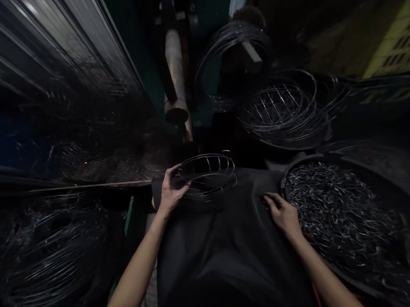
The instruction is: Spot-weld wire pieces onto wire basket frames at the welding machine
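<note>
My left hand (171, 191) grips the left side of a round wire frame (208, 163), thumb and fingers closed around its edge. The frame has two thin metal rings joined by short curved cross wires. It is held over a dark apron (229, 234) spread across my lap. To the right, my right hand (284, 213) has its fingers curled together in a pinch above the apron. What lies between those fingertips, if anything, is too dark to make out. Beside that hand, a wide basin holds many small bent metal pieces (340, 211).
Straight ahead stands a green machine with a cylindrical arm (176, 68). Coiled wire (237, 34) hangs to its right, above a dish of wire rings (281, 105). Stacked wire rings (56, 255) lie at lower left. A yellow crate (393, 41) is at upper right.
</note>
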`<state>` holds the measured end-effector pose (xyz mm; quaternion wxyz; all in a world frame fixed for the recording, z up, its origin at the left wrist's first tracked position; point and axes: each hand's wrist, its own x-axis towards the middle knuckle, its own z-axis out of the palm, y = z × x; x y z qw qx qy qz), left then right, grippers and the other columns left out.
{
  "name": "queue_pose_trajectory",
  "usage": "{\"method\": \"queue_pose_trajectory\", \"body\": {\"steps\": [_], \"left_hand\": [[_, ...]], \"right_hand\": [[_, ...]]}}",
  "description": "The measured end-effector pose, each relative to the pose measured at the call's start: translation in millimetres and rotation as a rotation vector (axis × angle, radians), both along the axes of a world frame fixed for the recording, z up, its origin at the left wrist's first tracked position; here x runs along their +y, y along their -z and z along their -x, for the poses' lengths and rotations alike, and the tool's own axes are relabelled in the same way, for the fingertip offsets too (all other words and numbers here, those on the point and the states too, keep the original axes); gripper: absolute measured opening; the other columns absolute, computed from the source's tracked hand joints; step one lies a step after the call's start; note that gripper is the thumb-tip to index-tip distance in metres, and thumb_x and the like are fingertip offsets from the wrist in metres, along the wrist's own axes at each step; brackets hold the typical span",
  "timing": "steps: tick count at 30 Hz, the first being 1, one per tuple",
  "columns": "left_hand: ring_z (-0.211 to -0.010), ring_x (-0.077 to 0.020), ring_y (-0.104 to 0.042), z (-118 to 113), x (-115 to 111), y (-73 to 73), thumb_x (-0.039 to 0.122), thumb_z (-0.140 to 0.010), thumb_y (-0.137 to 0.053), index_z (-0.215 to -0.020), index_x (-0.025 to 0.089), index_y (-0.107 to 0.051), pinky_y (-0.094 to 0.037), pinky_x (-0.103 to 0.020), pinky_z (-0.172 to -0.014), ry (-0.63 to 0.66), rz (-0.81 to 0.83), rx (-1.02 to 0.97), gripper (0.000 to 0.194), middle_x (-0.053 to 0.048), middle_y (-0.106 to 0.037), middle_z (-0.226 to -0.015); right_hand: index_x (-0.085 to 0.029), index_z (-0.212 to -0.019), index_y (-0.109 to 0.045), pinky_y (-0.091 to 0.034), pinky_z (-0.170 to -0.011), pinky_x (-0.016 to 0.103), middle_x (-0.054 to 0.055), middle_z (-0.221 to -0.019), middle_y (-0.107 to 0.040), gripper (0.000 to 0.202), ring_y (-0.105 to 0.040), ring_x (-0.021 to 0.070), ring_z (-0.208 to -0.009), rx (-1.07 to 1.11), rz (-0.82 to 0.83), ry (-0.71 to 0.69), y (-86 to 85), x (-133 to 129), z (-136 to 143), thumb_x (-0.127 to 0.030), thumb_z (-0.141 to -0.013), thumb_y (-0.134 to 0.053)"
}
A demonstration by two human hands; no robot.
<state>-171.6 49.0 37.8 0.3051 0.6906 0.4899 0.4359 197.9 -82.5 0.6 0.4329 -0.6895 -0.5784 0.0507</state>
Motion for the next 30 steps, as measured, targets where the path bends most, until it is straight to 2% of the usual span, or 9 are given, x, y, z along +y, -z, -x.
{"method": "queue_pose_trajectory", "body": {"steps": [3, 6, 8, 11, 15, 18, 23, 26, 30], "left_hand": [[-0.093, -0.0162, -0.058, -8.7, 1.2, -9.6, 0.029, -0.074, -0.068, -0.12, 0.024, -0.052, -0.049, -0.031, -0.086, 0.023, -0.067, 0.057, 0.049, -0.003, -0.058, -0.104], [-0.098, -0.0191, -0.057, -15.0, 4.2, -17.0, 0.028, -0.074, -0.067, -0.121, 0.025, -0.053, -0.048, -0.035, -0.089, 0.067, -0.09, 0.135, 0.049, -0.004, -0.056, -0.106], [-0.101, -0.0207, -0.056, -18.0, 7.4, -19.6, 0.027, -0.073, -0.068, -0.122, 0.025, -0.053, -0.047, -0.037, -0.092, 0.101, -0.089, 0.207, 0.051, -0.005, -0.055, -0.109], [-0.104, -0.0218, -0.054, -21.5, 11.1, -23.0, 0.028, -0.074, -0.068, -0.121, 0.025, -0.054, -0.046, -0.038, -0.092, 0.148, -0.113, 0.298, 0.05, -0.005, -0.053, -0.11], [-0.104, -0.022, -0.054, -24.8, 8.4, -29.7, 0.028, -0.074, -0.068, -0.122, 0.025, -0.055, -0.046, -0.037, -0.092, 0.175, -0.134, 0.314, 0.05, -0.005, -0.052, -0.111], [-0.105, -0.0219, -0.054, -26.5, 4.5, -32.2, 0.027, -0.072, -0.069, -0.123, 0.024, -0.054, -0.046, -0.037, -0.092, 0.164, -0.111, 0.278, 0.052, -0.006, -0.051, -0.112], [-0.105, -0.0214, -0.055, -27.0, 3.3, -29.8, 0.026, -0.073, -0.068, -0.122, 0.024, -0.053, -0.047, -0.036, -0.093, 0.149, -0.081, 0.213, 0.051, -0.006, -0.052, -0.112], [-0.104, -0.0217, -0.055, -27.0, 4.1, -25.7, 0.026, -0.073, -0.069, -0.122, 0.024, -0.053, -0.047, -0.037, -0.092, 0.144, -0.096, 0.203, 0.052, -0.006, -0.052, -0.112], [-0.106, -0.0222, -0.054, -26.6, 3.9, -20.6, 0.026, -0.072, -0.07, -0.123, 0.025, -0.053, -0.046, -0.038, -0.094, 0.126, -0.092, 0.221, 0.054, -0.006, -0.051, -0.113]], "right_hand": [[-0.026, -0.094, -0.072, -0.044, -0.045, 0.029, 0.004, -0.062, -0.064, 0.037, -0.053, 0.0167, -0.045, 0.181, 0.115, -0.097, -6.2, 15.5, 40.5, -0.054, -0.084, -0.05], [-0.023, -0.105, -0.068, -0.047, -0.049, 0.028, 0.004, -0.068, -0.067, 0.041, -0.057, 0.0158, -0.052, 0.274, 0.211, -0.252, -30.0, 38.2, 59.5, -0.054, -0.084, -0.052], [-0.024, -0.108, -0.068, -0.049, -0.053, 0.029, 0.004, -0.074, -0.069, 0.042, -0.06, 0.0164, -0.058, 0.255, 0.288, -0.401, -49.2, 60.0, 70.4, -0.054, -0.083, -0.053], [-0.025, -0.107, -0.068, -0.051, -0.062, 0.029, 0.004, -0.087, -0.071, 0.036, -0.065, 0.0175, -0.07, 0.106, 0.309, -0.571, -74.5, 94.7, 94.8, -0.05, -0.085, -0.054], [-0.021, -0.113, -0.065, -0.048, -0.067, 0.026, 0.006, -0.102, -0.071, 0.035, -0.067, 0.0175, -0.083, -0.306, 0.2, -0.624, -95.3, 114.6, 123.2, -0.041, -0.086, -0.056], [-0.022, -0.108, -0.067, -0.041, -0.059, 0.025, 0.002, -0.093, -0.073, 0.027, -0.067, 0.0145, -0.073, -0.594, 0.043, -0.624, -99.8, 112.2, 125.6, -0.035, -0.086, -0.057], [-0.022, -0.098, -0.069, -0.034, -0.056, 0.025, -0.003, -0.089, -0.073, 0.018, -0.063, 0.0078, -0.062, -0.701, -0.242, -0.625, -94.0, 114.3, 117.1, -0.03, -0.085, -0.06], [-0.022, -0.101, -0.068, -0.033, -0.059, 0.026, -0.003, -0.095, -0.072, 0.02, -0.061, 0.0068, -0.063, -0.745, -0.312, -0.644, -90.5, 118.6, 115.6, -0.029, -0.084, -0.062], [-0.021, -0.1, -0.067, -0.032, -0.06, 0.026, -0.003, -0.093, -0.072, 0.02, -0.061, 0.0072, -0.064, -0.782, -0.295, -0.64, -87.7, 120.6, 115.4, -0.032, -0.085, -0.06]]}}
